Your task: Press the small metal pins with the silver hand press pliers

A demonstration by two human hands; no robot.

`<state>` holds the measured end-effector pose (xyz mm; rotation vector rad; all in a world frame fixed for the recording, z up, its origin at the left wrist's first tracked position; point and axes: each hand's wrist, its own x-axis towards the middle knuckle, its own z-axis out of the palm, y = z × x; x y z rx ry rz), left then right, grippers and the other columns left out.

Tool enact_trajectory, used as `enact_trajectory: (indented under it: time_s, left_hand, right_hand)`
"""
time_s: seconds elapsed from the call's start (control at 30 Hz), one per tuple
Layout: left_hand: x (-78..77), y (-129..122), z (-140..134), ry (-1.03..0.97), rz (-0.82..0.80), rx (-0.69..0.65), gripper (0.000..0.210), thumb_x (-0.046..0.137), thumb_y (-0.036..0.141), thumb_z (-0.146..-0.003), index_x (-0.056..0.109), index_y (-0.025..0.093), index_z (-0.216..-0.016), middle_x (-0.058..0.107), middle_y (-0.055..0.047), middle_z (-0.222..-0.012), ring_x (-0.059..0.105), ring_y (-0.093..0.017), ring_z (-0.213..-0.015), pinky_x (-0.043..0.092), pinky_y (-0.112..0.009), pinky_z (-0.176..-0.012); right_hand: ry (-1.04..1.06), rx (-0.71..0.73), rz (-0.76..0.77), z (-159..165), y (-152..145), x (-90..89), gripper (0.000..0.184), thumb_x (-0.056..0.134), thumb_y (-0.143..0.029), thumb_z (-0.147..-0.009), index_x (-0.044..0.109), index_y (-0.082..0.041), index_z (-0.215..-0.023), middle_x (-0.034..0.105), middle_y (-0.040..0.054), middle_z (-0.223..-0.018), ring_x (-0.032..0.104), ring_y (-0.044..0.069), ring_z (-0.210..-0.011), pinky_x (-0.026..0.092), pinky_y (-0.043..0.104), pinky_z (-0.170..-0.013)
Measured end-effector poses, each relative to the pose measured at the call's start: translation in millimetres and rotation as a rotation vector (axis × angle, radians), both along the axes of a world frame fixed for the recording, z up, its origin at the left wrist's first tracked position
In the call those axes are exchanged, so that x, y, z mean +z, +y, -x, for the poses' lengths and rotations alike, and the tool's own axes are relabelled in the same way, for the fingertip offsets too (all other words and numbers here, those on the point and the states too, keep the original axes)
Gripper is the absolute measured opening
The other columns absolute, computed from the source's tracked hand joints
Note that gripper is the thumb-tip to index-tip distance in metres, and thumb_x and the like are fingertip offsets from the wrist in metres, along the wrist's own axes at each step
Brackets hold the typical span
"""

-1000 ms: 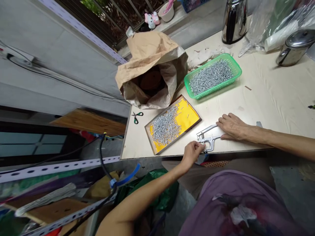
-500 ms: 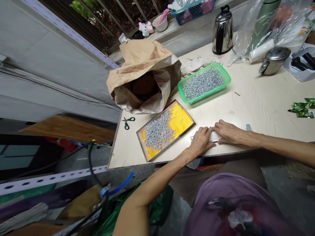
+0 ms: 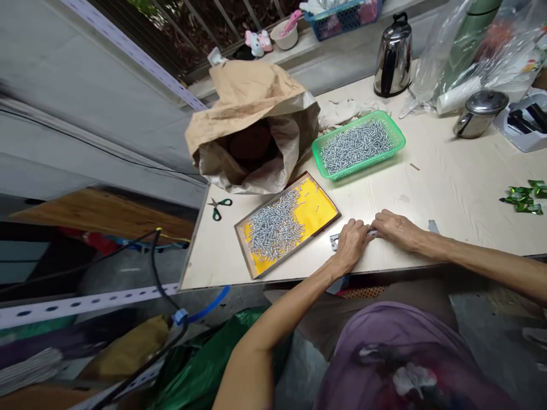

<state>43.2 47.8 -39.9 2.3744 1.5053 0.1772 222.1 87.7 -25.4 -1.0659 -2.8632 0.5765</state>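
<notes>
My left hand is closed around a narrow silvery metal piece, whose slotted end sticks out on the left. My right hand pinches the same piece at its other end, close beside the left fingers. Most of the metal piece is hidden under the fingers, just above the table's front edge. Left of my hands lies a shallow tray lined in yellow. Small silvery pins or screws are heaped over its left part, with a few loose ones to the right.
A green plastic basket full of similar small metal parts stands behind the tray. An open brown paper bag, scissors, a steel kettle, a lidded metal cup and green wrappers sit on the table.
The metal piece has turned in my fingers, so its flat face between the hands no longer shows. My left fingers have closed in around it. The camera view has shifted slightly.
</notes>
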Motion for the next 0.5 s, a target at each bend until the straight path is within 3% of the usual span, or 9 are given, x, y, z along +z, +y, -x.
enact_trajectory:
  time_s: [0.03, 0.13, 0.2, 0.33, 0.43, 0.5]
  left_hand:
    - [-4.4, -5, -1, -0.029, -0.044, 0.025, 0.027, 0.054, 0.032, -0.094, 0.06, 0.015, -0.112, 0.065, -0.012, -0.106, 0.058, -0.026, -0.104, 0.051, -0.041, -0.088]
    - [-21.7, -28, -6, -0.149, -0.198, 0.103, 0.04, 0.05, 0.028, -0.095, 0.047, 0.014, -0.132, 0.053, -0.02, -0.136, 0.049, -0.03, -0.129, 0.045, -0.051, -0.103]
    - [-32.5, -45, -13, -0.207, -0.247, 0.106, 0.041, 0.044, 0.024, -0.097, 0.043, 0.016, -0.137, 0.046, -0.021, -0.144, 0.04, -0.03, -0.139, 0.04, -0.054, -0.109]
    - [-40.4, -67, -27, -0.247, -0.214, 0.05, 0.035, 0.042, 0.024, -0.097, 0.049, 0.017, -0.131, 0.053, -0.018, -0.14, 0.043, -0.029, -0.138, 0.037, -0.056, -0.112]
    - [-35.2, -67, -31, -0.256, -0.174, 0.048, 0.032, 0.044, 0.024, -0.097, 0.054, 0.016, -0.126, 0.059, -0.018, -0.132, 0.048, -0.028, -0.134, 0.036, -0.057, -0.113]
    - [-30.2, -65, -31, -0.265, -0.153, 0.046, 0.034, 0.045, 0.026, -0.097, 0.055, 0.015, -0.126, 0.059, -0.018, -0.132, 0.048, -0.029, -0.134, 0.037, -0.057, -0.112]
  right_hand:
    - [0.021, 0.005, -0.005, -2, 3, -1.7, 0.016, 0.055, -0.02, -0.09, 0.064, -0.014, -0.101, 0.063, 0.0128, -0.099, 0.054, 0.024, -0.094, 0.045, 0.034, -0.078]
    - [0.042, 0.075, 0.018, -10, 20, -6.0, 0.052, 0.071, -0.04, -0.079, 0.059, -0.011, -0.12, 0.06, 0.0176, -0.115, 0.052, 0.03, -0.104, 0.045, 0.041, -0.086]
    - [0.016, 0.105, 0.066, -12, 34, -7.0, 0.059, 0.07, -0.046, -0.079, 0.058, -0.009, -0.124, 0.06, 0.0191, -0.116, 0.053, 0.031, -0.104, 0.045, 0.041, -0.087]
    - [-0.017, 0.02, 0.013, -2, 51, -1.3, 0.029, 0.051, -0.029, -0.093, 0.066, -0.011, -0.109, 0.063, 0.0156, -0.105, 0.055, 0.026, -0.096, 0.042, 0.036, -0.083]
    - [-0.11, -0.078, -0.097, 20, 48, 9.7, 0.021, 0.049, -0.02, -0.093, 0.068, -0.013, -0.094, 0.065, 0.0136, -0.096, 0.053, 0.025, -0.091, 0.038, 0.035, -0.077]
    - [-0.152, -0.055, -0.156, 39, 37, 17.9, 0.019, 0.05, -0.016, -0.091, 0.069, -0.014, -0.094, 0.065, 0.013, -0.096, 0.052, 0.025, -0.09, 0.035, 0.034, -0.073]
